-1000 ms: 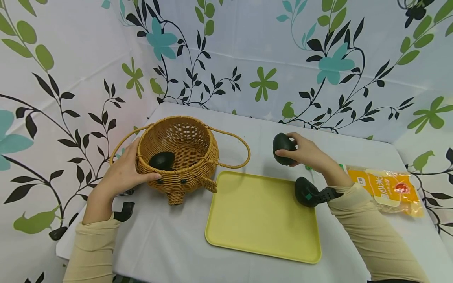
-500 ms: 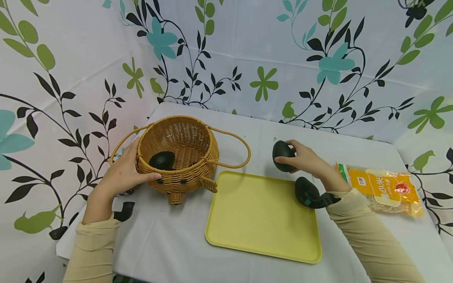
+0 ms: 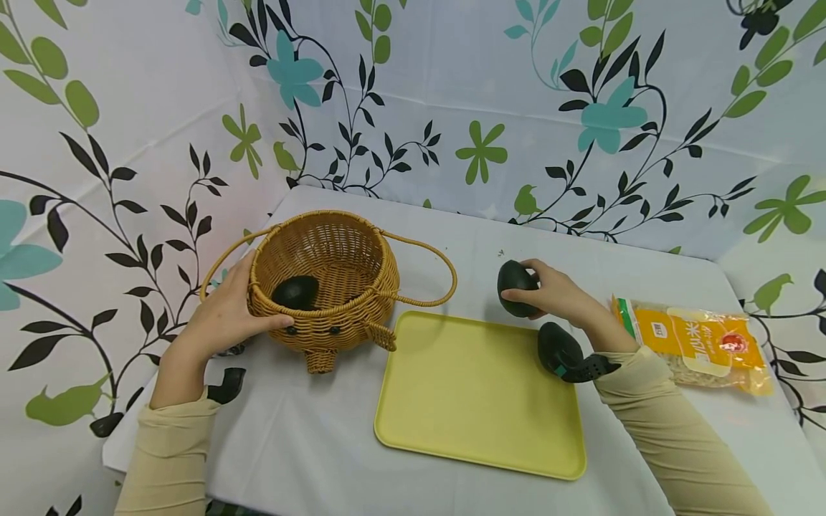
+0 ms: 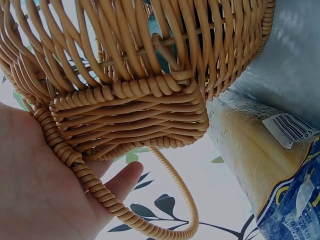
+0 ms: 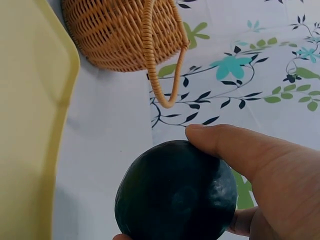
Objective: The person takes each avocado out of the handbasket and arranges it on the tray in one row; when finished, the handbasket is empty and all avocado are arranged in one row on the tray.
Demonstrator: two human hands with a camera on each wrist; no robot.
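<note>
A brown wicker basket (image 3: 325,315) with two looped handles and an animal face stands on the left of the table. Inside it lies a dark green avocado (image 3: 295,293). My left hand (image 3: 222,315) holds the basket's left side, thumb across the front, other fingers partly hidden behind the wall. In the left wrist view the palm lies against the handle (image 4: 125,212). My right hand (image 3: 555,290) grips a second avocado (image 3: 516,289) between thumb and fingers, just beyond the back edge of the yellow tray (image 3: 477,401). Whether this avocado touches the table is unclear.
An orange-and-clear food packet (image 3: 703,344) lies to the right, beside the right forearm. Another packet, blue and clear (image 4: 265,155), shows by the basket in the left wrist view. Patterned cloth (image 3: 400,107) hangs behind the white-covered table.
My right hand has lowered slightly toward the tray with the avocado in its grip, slowing over the last half second. The left hand and basket have stayed put.
</note>
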